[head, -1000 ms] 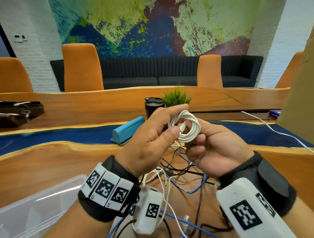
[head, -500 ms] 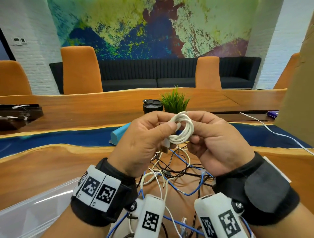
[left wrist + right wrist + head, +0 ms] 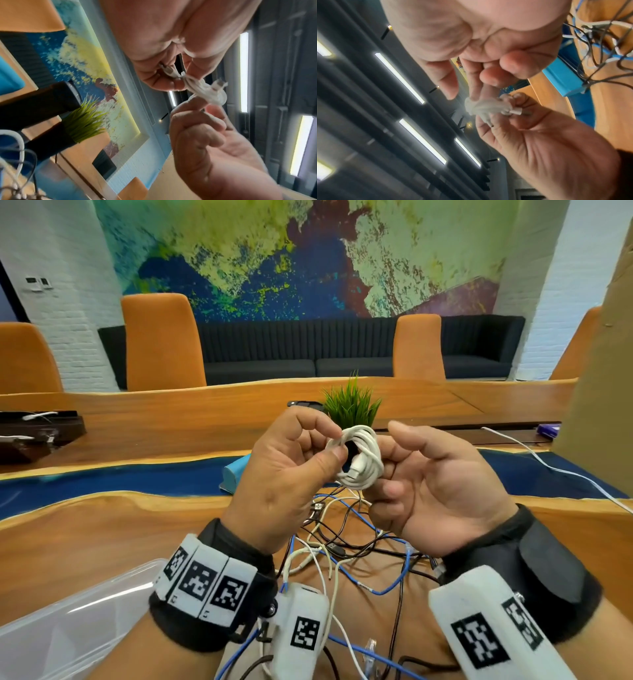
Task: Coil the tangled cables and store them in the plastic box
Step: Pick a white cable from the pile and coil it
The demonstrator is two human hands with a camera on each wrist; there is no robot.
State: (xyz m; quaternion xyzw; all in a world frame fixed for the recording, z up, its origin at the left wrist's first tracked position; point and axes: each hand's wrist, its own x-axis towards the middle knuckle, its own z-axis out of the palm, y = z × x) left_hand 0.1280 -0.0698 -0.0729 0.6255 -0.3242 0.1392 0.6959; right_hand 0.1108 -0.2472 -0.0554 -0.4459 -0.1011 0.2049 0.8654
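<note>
Pinched between thumb and forefinger, the white coil [image 3: 359, 460] hangs from the left hand [image 3: 284, 481] at its left edge, held up in the air above the table [image 3: 85, 535]. That pinch looks meant to keep the loops from springing apart. On the coil's right side the right hand [image 3: 442, 494] steadies it with its fingertips while the thumb stands clear; I judge it is tucking the loose plug end in, so the bundle holds its shape.

Below the hands lies the tangle [image 3: 349, 546] of black, blue and white leads, untouched for now. At the near left sits the box [image 3: 68, 621], ready to take the coil.

Much is hard to read. Both wrist views are blurred, and the coil shows there only as a pale knot between fingertips. Only a corner of the box shows, so I cannot tell what it holds. Wrist bands cover part of the tangle.
</note>
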